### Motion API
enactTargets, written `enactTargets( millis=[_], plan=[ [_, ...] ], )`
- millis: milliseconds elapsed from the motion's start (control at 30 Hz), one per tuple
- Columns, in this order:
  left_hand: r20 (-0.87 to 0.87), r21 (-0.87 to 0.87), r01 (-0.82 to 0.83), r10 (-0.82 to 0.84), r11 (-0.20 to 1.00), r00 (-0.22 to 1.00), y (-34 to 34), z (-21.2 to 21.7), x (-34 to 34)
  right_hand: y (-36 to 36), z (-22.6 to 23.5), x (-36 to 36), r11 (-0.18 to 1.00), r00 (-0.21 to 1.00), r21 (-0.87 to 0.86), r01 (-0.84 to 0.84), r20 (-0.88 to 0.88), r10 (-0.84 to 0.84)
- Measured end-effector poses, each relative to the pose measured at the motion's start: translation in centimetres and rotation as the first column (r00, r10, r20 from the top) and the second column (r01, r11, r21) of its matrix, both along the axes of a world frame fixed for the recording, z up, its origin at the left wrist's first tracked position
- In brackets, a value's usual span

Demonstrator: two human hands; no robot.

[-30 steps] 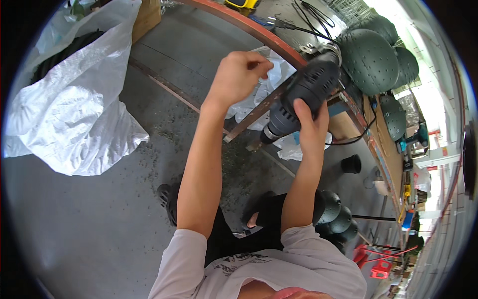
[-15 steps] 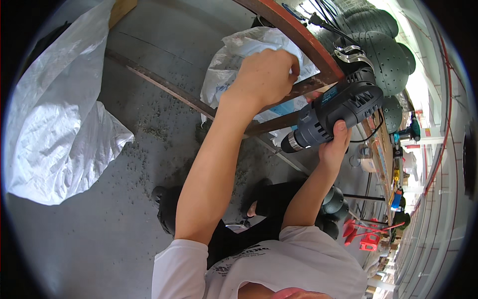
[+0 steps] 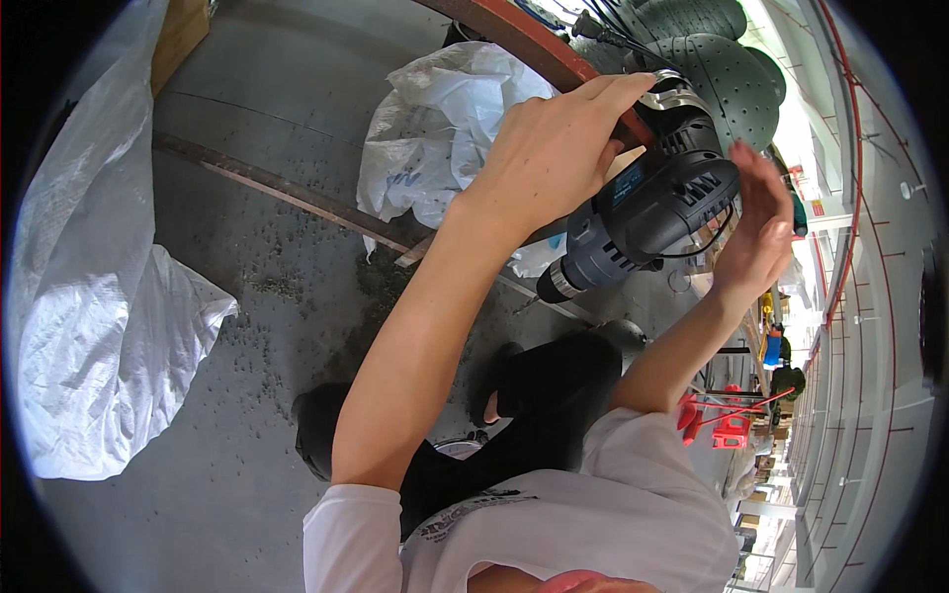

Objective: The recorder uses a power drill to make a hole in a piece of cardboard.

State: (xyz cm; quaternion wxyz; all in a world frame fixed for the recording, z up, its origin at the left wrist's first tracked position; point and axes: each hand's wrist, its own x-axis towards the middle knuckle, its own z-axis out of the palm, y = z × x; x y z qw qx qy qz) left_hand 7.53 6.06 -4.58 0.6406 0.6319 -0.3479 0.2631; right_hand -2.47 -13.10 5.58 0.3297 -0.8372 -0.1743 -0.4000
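A black and dark grey power drill (image 3: 660, 203) is fixed at the corner of a rusty red-brown metal frame (image 3: 524, 35), its chuck and thin bit facing down and left. Beside its upper end sits a silver metal clamp (image 3: 677, 97). My left hand (image 3: 554, 148) lies over the frame's edge, fingers stretched toward the clamp, thumb apart; its palm is hidden. Off to the drill's right, my right hand (image 3: 759, 232) is raised away from it, fingers apart and partly blurred, with nothing seen in it. Dark green perforated domes (image 3: 727, 84) sit beyond the clamp.
Below the frame a white woven sack (image 3: 445, 109) stands open. A large white sack (image 3: 109, 366) hangs at the left. Dark bits litter the grey floor (image 3: 237, 415) near a low metal bar (image 3: 287, 195). Red stools (image 3: 730, 431) stand at the right.
My right hand has let go of the drill body and moved right. My left hand has opened from a curled grip and reached right toward the clamp. The view has shifted slightly.
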Motion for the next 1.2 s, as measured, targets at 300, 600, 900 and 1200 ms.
enactTargets(
  millis=[300, 600, 900, 1200],
  plan=[
    [-0.018, -0.062, -0.053, 0.052, 0.997, 0.998, -1.6, -0.7, 1.1, -1.0, 5.1, 8.1, 0.841, 0.882, -0.395, -0.369, -0.433, 0.184],
    [0.178, -0.152, -0.253, 0.278, 0.955, 0.944, -3.1, -1.9, 3.0, 2.5, 2.6, 9.7, 0.851, 0.829, -0.158, -0.502, -0.367, 0.421],
    [0.197, -0.088, -0.297, 0.309, 0.951, 0.93, -2.2, -2.0, 3.1, 2.0, 3.0, 10.8, 0.797, 0.828, -0.306, -0.521, -0.411, 0.383],
    [0.227, -0.136, -0.235, 0.261, 0.962, 0.938, -2.8, -1.2, 3.2, 1.2, 5.1, 11.2, 0.739, 0.81, -0.409, -0.535, -0.497, 0.312]
  ],
)
